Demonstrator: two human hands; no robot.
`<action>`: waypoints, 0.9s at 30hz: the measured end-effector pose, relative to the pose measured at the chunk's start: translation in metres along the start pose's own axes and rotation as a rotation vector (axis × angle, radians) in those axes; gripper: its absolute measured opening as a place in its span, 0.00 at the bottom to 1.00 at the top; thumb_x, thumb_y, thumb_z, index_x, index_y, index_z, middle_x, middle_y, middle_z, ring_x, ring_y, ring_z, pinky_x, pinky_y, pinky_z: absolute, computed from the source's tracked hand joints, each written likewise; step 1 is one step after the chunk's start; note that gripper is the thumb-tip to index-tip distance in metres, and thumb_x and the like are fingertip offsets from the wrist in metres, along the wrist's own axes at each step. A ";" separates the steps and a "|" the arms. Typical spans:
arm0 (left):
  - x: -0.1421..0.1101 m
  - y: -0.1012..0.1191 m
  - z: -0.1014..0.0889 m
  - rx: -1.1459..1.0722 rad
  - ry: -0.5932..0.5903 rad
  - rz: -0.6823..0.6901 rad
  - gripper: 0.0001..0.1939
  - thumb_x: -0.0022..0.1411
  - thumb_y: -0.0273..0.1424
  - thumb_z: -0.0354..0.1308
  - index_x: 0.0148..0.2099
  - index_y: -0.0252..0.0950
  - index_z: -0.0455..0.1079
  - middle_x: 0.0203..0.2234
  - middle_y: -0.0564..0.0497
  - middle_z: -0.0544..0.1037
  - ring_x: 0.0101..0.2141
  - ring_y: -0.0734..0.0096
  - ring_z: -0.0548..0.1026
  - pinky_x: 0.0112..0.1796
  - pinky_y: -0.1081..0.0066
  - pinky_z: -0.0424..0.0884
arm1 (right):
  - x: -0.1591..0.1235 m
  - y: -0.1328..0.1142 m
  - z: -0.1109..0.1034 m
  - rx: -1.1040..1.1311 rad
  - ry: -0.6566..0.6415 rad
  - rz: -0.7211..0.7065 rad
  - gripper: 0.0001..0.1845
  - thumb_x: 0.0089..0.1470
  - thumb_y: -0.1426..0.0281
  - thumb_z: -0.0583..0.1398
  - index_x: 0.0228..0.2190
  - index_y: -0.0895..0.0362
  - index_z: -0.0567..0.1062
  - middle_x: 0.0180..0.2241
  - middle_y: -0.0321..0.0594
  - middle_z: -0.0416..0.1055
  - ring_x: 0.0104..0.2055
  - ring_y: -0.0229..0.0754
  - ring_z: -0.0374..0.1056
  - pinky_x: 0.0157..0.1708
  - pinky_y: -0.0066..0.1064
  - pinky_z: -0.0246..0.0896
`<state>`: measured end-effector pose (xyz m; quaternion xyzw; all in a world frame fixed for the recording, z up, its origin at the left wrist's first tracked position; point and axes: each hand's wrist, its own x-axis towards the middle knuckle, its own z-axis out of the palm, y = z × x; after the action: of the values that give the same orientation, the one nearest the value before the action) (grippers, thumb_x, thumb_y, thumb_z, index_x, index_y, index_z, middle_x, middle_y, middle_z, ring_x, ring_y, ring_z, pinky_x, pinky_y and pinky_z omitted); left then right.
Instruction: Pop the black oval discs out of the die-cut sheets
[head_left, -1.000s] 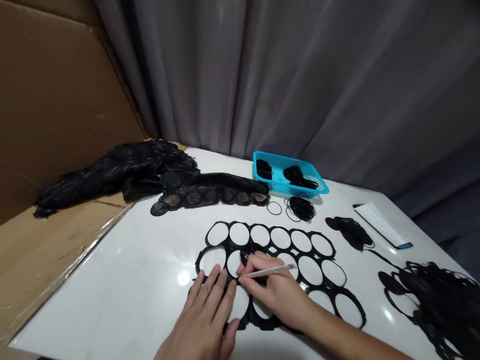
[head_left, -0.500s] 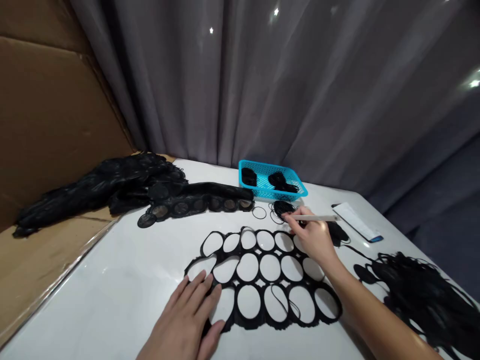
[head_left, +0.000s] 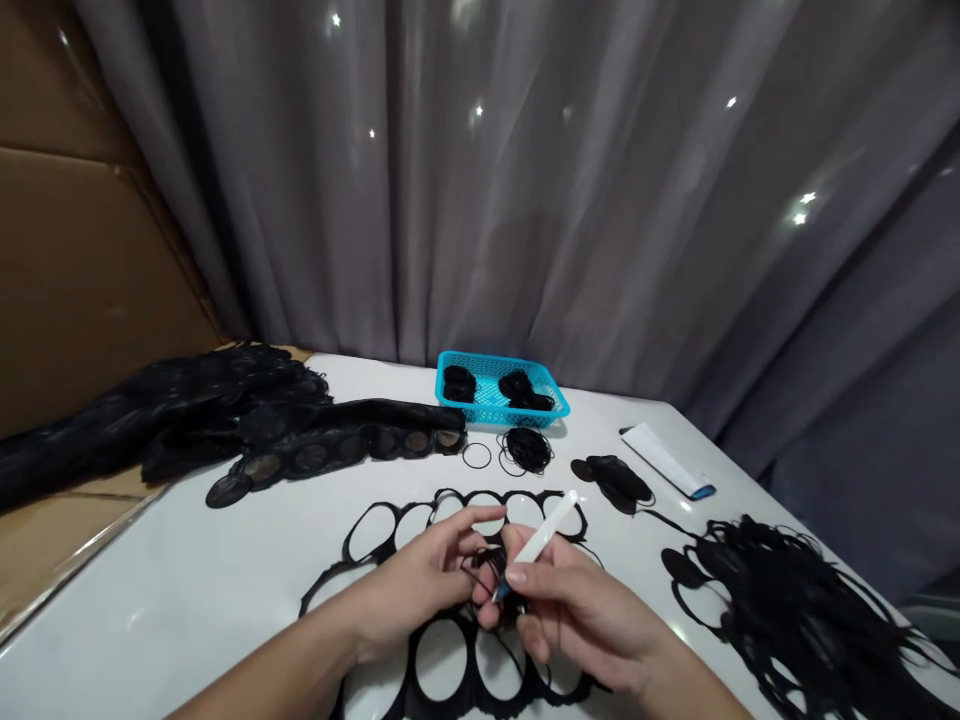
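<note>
My right hand (head_left: pixel 574 600) pinches a slim white-handled tool (head_left: pixel 551 525) with a dark, bluish pointed tip directed down toward my left fingers. My left hand (head_left: pixel 427 575) has its fingers curled round some thin black rings (head_left: pixel 487 565), bunched close to the tool tip; how many cannot be seen. Both hands meet above a black sheet with rows of large round holes (head_left: pixel 409 650), which lies on the white table (head_left: pixel 225 600). My hands and forearms cover part of that sheet.
Behind the sheet lie a single thin ring (head_left: pixel 477 456) and a pile of rings (head_left: pixel 527 450). A blue basket (head_left: pixel 501 412) holds black bundles. Black scrap lies in heaps at right (head_left: pixel 795 610) and left (head_left: pixel 187 400). A white packet (head_left: pixel 667 460) rests at back right, cardboard (head_left: pixel 82 260) at left.
My right hand has come back from the ring pile to the middle with the tool. My left hand has lifted off the sheet and now holds thin rings. The view has shifted right.
</note>
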<state>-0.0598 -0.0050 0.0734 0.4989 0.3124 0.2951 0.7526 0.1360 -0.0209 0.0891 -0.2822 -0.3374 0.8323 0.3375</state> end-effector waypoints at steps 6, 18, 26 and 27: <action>-0.008 0.003 0.006 -0.159 0.285 -0.006 0.22 0.60 0.36 0.65 0.55 0.40 0.69 0.33 0.54 0.74 0.40 0.63 0.80 0.44 0.65 0.72 | -0.006 -0.007 -0.013 -0.021 0.104 -0.046 0.19 0.49 0.67 0.72 0.30 0.57 0.66 0.32 0.42 0.76 0.33 0.37 0.74 0.28 0.22 0.67; -0.021 0.004 -0.008 -0.031 0.231 0.193 0.16 0.68 0.36 0.61 0.56 0.43 0.68 0.35 0.53 0.72 0.37 0.70 0.75 0.40 0.72 0.70 | -0.018 -0.007 -0.005 -0.387 0.024 -0.101 0.17 0.50 0.62 0.71 0.26 0.56 0.70 0.35 0.43 0.73 0.48 0.47 0.69 0.45 0.35 0.63; -0.023 0.005 -0.011 -0.037 0.207 0.167 0.15 0.69 0.35 0.60 0.57 0.44 0.67 0.37 0.52 0.73 0.39 0.69 0.75 0.41 0.71 0.70 | -0.020 -0.007 -0.006 -0.296 0.003 -0.149 0.15 0.50 0.64 0.71 0.26 0.56 0.70 0.36 0.44 0.72 0.49 0.49 0.71 0.49 0.39 0.63; -0.023 0.005 -0.011 -0.046 0.207 0.157 0.15 0.69 0.35 0.60 0.57 0.44 0.67 0.37 0.52 0.73 0.40 0.68 0.76 0.42 0.70 0.71 | -0.020 -0.007 -0.006 -0.285 0.005 -0.151 0.15 0.50 0.64 0.71 0.26 0.56 0.70 0.37 0.44 0.72 0.48 0.48 0.71 0.48 0.38 0.64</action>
<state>-0.0832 -0.0142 0.0790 0.4714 0.3415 0.4102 0.7021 0.1545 -0.0299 0.0956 -0.3030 -0.4716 0.7474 0.3566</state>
